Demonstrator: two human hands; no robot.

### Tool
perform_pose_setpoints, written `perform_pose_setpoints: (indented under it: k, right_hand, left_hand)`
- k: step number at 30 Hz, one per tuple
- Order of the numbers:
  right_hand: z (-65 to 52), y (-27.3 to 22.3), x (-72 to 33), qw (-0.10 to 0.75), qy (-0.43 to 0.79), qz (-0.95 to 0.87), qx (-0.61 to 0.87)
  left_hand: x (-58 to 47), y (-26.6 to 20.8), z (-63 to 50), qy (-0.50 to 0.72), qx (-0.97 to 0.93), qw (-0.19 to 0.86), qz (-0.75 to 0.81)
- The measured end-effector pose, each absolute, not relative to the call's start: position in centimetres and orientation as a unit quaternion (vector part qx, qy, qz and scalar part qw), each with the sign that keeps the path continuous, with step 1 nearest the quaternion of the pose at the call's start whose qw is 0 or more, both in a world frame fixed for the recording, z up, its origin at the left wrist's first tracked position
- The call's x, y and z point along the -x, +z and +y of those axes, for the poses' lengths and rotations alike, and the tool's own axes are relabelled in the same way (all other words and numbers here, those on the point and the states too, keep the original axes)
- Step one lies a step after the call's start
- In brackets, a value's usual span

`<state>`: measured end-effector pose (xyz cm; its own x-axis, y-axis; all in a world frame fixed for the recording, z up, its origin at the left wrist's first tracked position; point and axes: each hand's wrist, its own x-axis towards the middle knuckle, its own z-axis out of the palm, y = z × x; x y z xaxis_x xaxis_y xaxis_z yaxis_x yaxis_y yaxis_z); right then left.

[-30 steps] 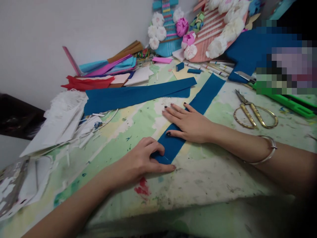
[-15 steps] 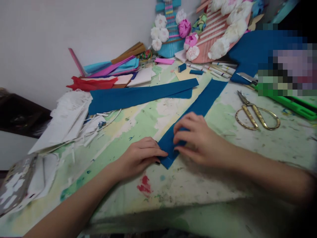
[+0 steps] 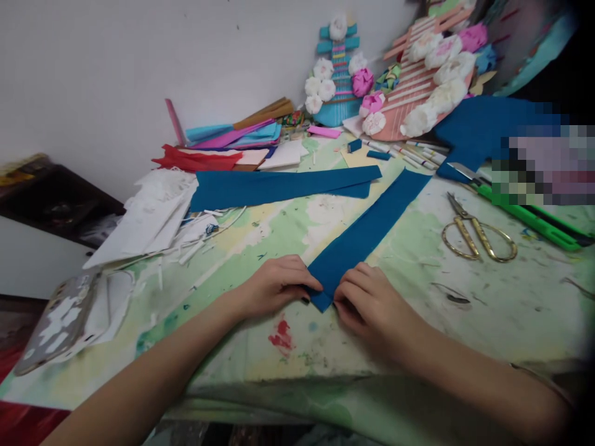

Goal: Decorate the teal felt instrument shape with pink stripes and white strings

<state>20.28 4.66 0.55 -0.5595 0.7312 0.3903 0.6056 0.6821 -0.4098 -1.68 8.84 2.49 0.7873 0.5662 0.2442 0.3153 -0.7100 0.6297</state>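
Observation:
A long blue crepe paper strip (image 3: pixel 367 229) lies slantwise on the stained tablecloth, its near end folded over in a small flap. My left hand (image 3: pixel 281 285) pinches the left edge of that folded end between thumb and fingers. At the right edge, my right hand (image 3: pixel 362 297) is closed in a pinch on the same near end. Behind them lies a wider folded piece of blue paper (image 3: pixel 279 189). Gold-handled scissors (image 3: pixel 478 235) rest to the right of my right hand, blades pointing away.
A green utility knife (image 3: pixel 534 214) lies at the right with its blade out. White paper sheets (image 3: pixel 144 217) and scraps cover the left, near a phone case (image 3: pixel 58 325). Markers (image 3: pixel 413 153) and two flower-decorated instrument models, one blue (image 3: pixel 339 114), one pink (image 3: pixel 395 127), stand at the back.
My right hand has come down from above the strip to its near right edge and closed there. My left hand stays at the fold. The view has shifted slightly.

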Motion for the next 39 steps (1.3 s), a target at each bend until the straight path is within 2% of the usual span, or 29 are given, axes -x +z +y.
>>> perform_pose_setpoints:
  k: [5,18,22,26,29,34,39]
  right_hand:
    - [4.8,0.2,-20.2,0.268,0.108,-0.881,0.376]
    - [3.0,2.2,-24.6,0.332,0.244,-0.810,0.417]
    - [3.7,2.9,-25.3,0.381,0.181,-0.805,0.417]
    - [5.9,3.5,-25.8,0.411,0.035,-0.789,0.456]
    - [8.6,3.3,-26.3,0.362,-0.020,-0.810,0.461]
    - [13.1,1.7,-26.5,0.228,0.057,-0.898,0.373]
    - [14.9,0.4,-26.3,0.136,0.078,-0.909,0.386]
  left_hand:
    - [1.7,2.5,8.7,0.208,-0.895,0.287,0.270]
    - [1.9,2.9,8.9,0.187,-0.900,0.292,0.263]
    - [1.9,3.2,9.3,0.172,-0.901,0.304,0.258]
    - [1.8,3.5,9.5,0.166,-0.903,0.311,0.246]
    - [1.7,3.8,9.6,0.164,-0.907,0.312,0.228]
    - [1.3,4.6,10.0,0.139,-0.917,0.313,0.203]
    - [0.6,5.2,10.5,0.105,-0.930,0.292,0.197]
